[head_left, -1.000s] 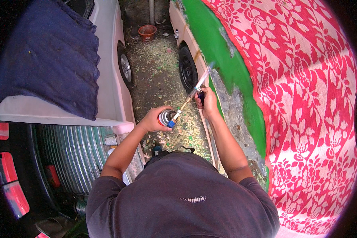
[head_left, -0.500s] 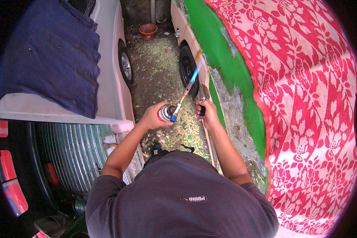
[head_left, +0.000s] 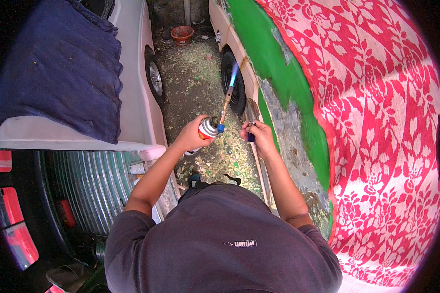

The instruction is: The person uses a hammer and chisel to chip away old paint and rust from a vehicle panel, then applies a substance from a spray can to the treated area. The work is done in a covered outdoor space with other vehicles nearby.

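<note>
My left hand (head_left: 193,134) is wrapped round a gas torch (head_left: 208,128), a red and white canister with a blue knob and a brass nozzle pipe. Its blue flame (head_left: 234,74) burns at the tip, pointing away from me, and overlaps the far wheel in view. To its right, my right hand (head_left: 260,136) is closed round the dark blue handle of a scraper (head_left: 251,135); its brownish blade shows only partly. Beside that hand runs the car body (head_left: 266,56) on the right, with green paint and a bare grey patch (head_left: 296,141).
A red and white floral cloth (head_left: 376,122) covers the right car. On the left stands a pale vehicle (head_left: 129,73) under a dark blue cloth (head_left: 68,73). Paint flakes (head_left: 190,63) litter the narrow floor between; an orange-brown basin (head_left: 182,34) sits at the far end.
The torch has tilted more upright, and its flame has swung left, away from the car's side panel. My right hand has turned slightly with the scraper still in it.
</note>
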The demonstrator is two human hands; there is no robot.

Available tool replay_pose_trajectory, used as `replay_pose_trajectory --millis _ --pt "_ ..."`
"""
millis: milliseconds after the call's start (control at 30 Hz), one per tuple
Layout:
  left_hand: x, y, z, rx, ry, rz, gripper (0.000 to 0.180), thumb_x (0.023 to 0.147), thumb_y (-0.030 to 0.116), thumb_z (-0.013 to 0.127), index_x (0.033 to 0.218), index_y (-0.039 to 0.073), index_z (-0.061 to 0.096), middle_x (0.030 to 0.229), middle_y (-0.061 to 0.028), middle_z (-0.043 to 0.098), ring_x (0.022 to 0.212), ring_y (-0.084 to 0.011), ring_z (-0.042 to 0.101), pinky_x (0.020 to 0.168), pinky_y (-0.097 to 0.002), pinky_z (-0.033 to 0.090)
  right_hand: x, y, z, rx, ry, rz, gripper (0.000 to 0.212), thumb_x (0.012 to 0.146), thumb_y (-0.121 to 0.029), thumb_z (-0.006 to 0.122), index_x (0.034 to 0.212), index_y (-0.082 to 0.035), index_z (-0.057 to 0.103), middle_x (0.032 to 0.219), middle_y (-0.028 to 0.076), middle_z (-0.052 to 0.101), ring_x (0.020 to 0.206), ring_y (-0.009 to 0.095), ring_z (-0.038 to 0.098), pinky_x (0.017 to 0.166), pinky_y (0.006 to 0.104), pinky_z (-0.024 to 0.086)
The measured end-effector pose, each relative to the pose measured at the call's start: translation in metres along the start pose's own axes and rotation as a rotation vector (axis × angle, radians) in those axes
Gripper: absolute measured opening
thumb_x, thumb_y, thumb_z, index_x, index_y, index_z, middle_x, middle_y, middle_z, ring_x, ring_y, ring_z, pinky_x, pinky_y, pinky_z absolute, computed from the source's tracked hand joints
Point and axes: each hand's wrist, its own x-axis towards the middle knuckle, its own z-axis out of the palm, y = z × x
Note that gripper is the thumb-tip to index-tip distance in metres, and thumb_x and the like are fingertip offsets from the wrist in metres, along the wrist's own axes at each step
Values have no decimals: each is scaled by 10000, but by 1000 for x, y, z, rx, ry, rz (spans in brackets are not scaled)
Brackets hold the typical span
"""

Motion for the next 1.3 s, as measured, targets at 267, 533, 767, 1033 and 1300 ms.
replay_pose_trajectory --millis 267,533,767,1033,1300 --pt "1 12 -2 199 22 -14 863 592 367 868 1299 39 495 1186 -186 616 1104 -332 617 952 -398 471 -7 0 10 -270 -42 -36 119 880 -105 629 946 -7 640 648 -2 540 557 77 498 498 241 394" --pt "-3 18 1 242 40 -36 828 630 395 827 1305 43 501 1214 -189 611 1112 -362 604 925 -432 485 -10 -1 27 -448 -24 21 256 869 -248 741 896 -6 662 568 -34 498 465 61 437 432 240 344" --pt "-11 24 9 314 82 -98 785 677 411 775 1318 57 494 1215 -191 626 1096 -358 619 902 -453 501 -1 14 17 -191 -114 199 297 862 -261 747 807 -4 608 579 2 529 458 95 470 419 262 360" --pt "-14 18 16 325 115 -102 799 681 405 767 1342 62 477 1257 -187 607 1125 -355 606 925 -460 494 -2 21 19 -175 -103 160 277 875 -244 734 739 -49 591 591 14 556 463 100 491 423 259 374" --pt "-14 18 17 303 111 -106 800 682 408 769 1339 57 476 1267 -193 599 1133 -361 600 928 -470 490 -4 23 17 -10 -153 202 257 908 -261 689 824 -22 643 631 28 609 491 90 523 450 232 401"
